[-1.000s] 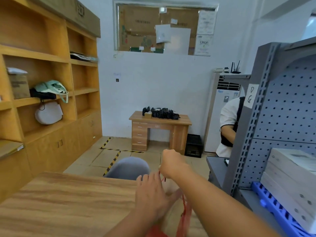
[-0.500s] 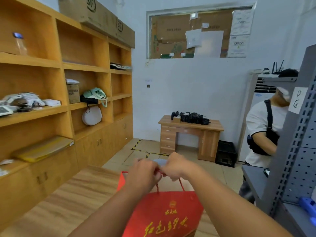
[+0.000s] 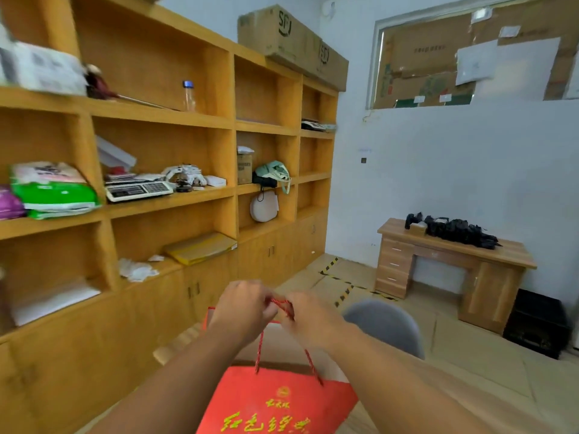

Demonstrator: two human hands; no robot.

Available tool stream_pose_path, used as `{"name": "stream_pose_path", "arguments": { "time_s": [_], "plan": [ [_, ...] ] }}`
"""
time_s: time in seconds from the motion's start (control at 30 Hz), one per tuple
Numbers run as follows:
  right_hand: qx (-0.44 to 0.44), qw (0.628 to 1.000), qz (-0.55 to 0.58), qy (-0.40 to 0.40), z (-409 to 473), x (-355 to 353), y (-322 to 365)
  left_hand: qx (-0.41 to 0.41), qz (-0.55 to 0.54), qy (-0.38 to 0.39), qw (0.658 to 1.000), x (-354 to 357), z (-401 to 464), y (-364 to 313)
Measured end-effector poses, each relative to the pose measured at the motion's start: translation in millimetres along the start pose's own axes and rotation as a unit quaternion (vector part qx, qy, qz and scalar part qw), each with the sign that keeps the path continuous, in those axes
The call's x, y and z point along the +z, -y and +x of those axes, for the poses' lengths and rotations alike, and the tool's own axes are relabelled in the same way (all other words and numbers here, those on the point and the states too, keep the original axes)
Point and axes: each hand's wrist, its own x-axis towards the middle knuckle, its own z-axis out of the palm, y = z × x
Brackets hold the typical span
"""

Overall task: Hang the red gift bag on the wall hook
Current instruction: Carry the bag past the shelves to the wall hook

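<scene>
The red gift bag (image 3: 275, 402) with gold lettering hangs low in the middle of the view, its open top facing up. Its red rope handles (image 3: 283, 305) rise to my two hands, which are held close together. My left hand (image 3: 241, 308) pinches the handles from the left, and my right hand (image 3: 308, 317) grips them from the right. The bag hangs free in the air below both hands. No wall hook shows in this view.
A tall wooden shelf unit (image 3: 163, 189) with boxes, a scale and bags fills the left side. A grey chair back (image 3: 385, 324) stands just right of my hands. A wooden desk (image 3: 454, 267) and a black crate (image 3: 535, 327) stand by the white far wall.
The view has swung left towards the shelves; the grey pegboard rack and the other person are gone from sight. Both hands keep hold of the handles and the bag hangs higher.
</scene>
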Motion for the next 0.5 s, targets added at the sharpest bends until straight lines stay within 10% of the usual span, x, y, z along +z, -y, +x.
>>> {"name": "stream_pose_path", "arguments": {
  "time_s": [0.23, 0.5],
  "plan": [
    [-0.162, 0.982, -0.086, -0.041, 44, 35, 54, -0.167, -0.011, 0.010, 0.986, -29, -69, 71],
    [-0.254, 0.943, 0.167, 0.133, 56, 63, 119, -0.266, 0.055, 0.045, 0.961, -62, -146, 112]
  ]
}}
